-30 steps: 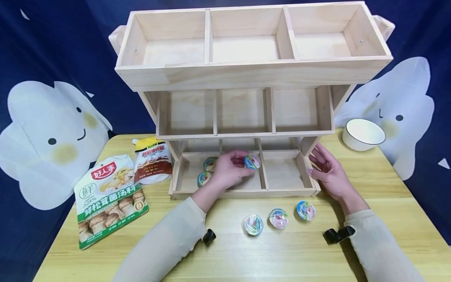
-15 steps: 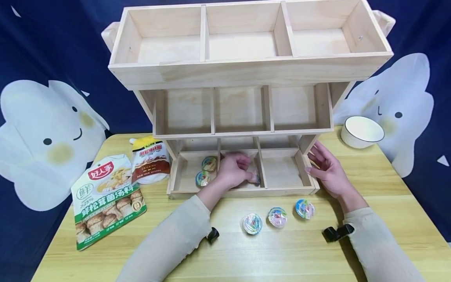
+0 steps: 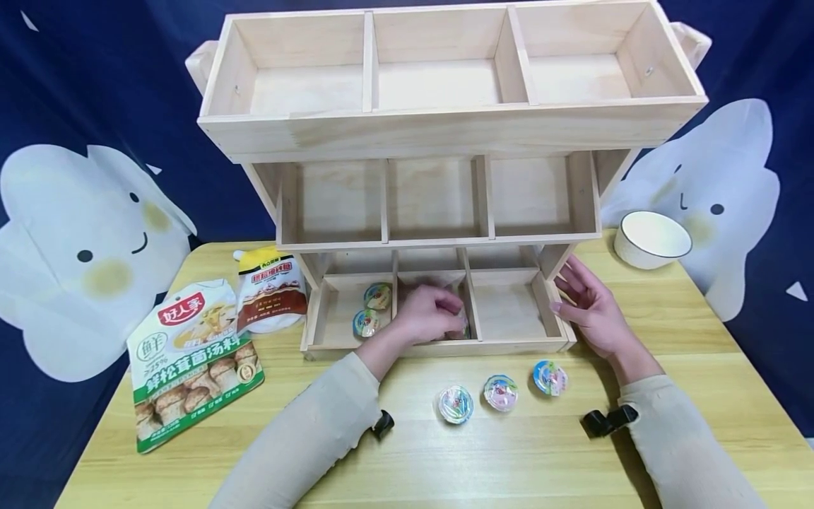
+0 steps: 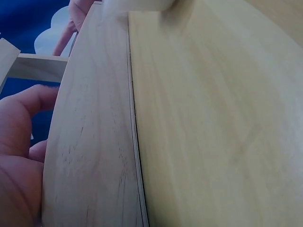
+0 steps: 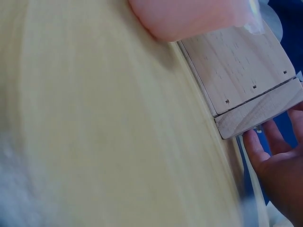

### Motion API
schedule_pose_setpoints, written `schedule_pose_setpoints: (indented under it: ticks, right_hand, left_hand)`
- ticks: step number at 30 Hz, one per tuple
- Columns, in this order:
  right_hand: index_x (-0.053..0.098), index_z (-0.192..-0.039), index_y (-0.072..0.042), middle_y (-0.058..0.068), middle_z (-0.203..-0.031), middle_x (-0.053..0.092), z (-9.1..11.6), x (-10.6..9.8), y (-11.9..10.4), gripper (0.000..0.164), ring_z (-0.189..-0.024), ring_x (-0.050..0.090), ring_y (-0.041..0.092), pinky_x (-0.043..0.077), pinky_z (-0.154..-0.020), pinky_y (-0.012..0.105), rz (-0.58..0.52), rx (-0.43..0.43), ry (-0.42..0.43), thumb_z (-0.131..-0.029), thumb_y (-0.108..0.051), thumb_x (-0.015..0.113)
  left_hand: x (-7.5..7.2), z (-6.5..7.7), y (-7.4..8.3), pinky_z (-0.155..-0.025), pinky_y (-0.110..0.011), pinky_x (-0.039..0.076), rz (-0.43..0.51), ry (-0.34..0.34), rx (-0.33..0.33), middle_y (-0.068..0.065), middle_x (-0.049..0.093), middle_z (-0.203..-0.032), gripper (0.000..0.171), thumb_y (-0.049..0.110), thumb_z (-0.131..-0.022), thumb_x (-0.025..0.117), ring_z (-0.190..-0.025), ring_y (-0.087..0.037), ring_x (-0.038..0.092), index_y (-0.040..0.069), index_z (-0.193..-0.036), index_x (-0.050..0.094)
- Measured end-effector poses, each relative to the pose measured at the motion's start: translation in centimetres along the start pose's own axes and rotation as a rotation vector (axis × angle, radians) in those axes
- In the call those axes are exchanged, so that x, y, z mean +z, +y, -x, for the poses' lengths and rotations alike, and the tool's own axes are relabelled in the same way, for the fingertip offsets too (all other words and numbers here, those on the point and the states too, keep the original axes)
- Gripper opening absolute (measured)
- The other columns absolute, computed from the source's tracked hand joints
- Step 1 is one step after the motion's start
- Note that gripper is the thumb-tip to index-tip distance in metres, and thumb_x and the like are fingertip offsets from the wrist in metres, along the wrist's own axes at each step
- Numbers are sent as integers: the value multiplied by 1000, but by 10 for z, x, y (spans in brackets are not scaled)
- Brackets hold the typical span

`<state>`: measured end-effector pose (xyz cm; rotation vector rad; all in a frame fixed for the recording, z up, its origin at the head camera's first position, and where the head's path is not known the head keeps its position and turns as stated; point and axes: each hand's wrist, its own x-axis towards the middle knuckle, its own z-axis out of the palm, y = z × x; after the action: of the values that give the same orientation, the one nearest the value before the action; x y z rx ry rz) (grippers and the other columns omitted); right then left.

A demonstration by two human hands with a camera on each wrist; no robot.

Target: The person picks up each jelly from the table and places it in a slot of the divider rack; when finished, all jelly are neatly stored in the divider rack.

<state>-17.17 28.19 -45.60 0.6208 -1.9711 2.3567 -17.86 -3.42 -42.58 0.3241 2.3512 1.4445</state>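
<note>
Three cups [image 3: 500, 393] lie before the tray's [image 3: 521, 347] front edge; a fourth cup [image 3: 467, 329], newly lowered, nears the middle compartment's [image 3: 416, 278] front right corner, advancing the loading, left hand [image 3: 427, 312] beside it, pinch unclear; right hand [image 3: 594, 311], fingers apart, at tray's right edge.

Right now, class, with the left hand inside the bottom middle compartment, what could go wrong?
The left hand mostly hides the small cup at its fingertips, which might land tilted. Its wrist appears close to two cups in the left compartment and could nudge them. The right hand touches the side of the wooden rack; a push might shift it.
</note>
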Motion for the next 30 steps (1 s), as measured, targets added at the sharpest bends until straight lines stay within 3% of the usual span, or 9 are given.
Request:
schedule_pose_setpoints:
  ticks: [5,11,15,20,24,30]
  right_hand:
    - [25,-158,-5,24,-156,31,0,0,0,90,-133,46,20,41,-105,26,6,-1,6,-80,35,47]
    - [25,-158,-5,23,-155,32,0,0,0,91,-133,47,20,42,-104,26,5,-2,6,-79,36,47]
    - [25,-158,-5,22,-156,32,0,0,1,91,-133,46,20,42,-104,26,3,-2,5,-79,36,46]
    - [25,-158,-5,23,-156,31,-1,0,1,92,-134,46,20,41,-105,26,1,-5,2,-79,36,46]
    - [24,-158,-5,24,-156,30,-1,0,0,92,-134,46,20,41,-105,26,-1,-6,1,-79,36,46]
    - [24,-158,-5,24,-156,29,0,0,1,91,-134,45,21,41,-105,26,6,-4,1,-79,36,47]
  left_hand:
    - [0,0,0,-80,-25,52,-73,-38,45,0,70,-97,38,16,-79,84,-87,-12,63,3,-112,72]
    - [0,0,-1,-76,-25,53,-17,-34,51,3,68,-90,30,7,-84,78,-83,-12,63,4,-113,72]
    - [-2,0,-2,-79,-30,53,-17,33,46,4,68,-92,23,7,-86,75,-87,-15,63,9,-109,75]
    - [-3,0,-2,-90,-34,49,-95,130,42,2,70,-105,14,14,-91,71,-102,-19,62,15,-104,78]
    - [-3,-1,-1,-88,-33,50,-98,135,41,-2,70,-108,23,12,-86,76,-100,-20,62,12,-108,77]
    - [-2,-5,-3,-82,-30,51,-58,144,13,1,69,-100,35,5,-78,83,-91,-16,61,10,-111,73]
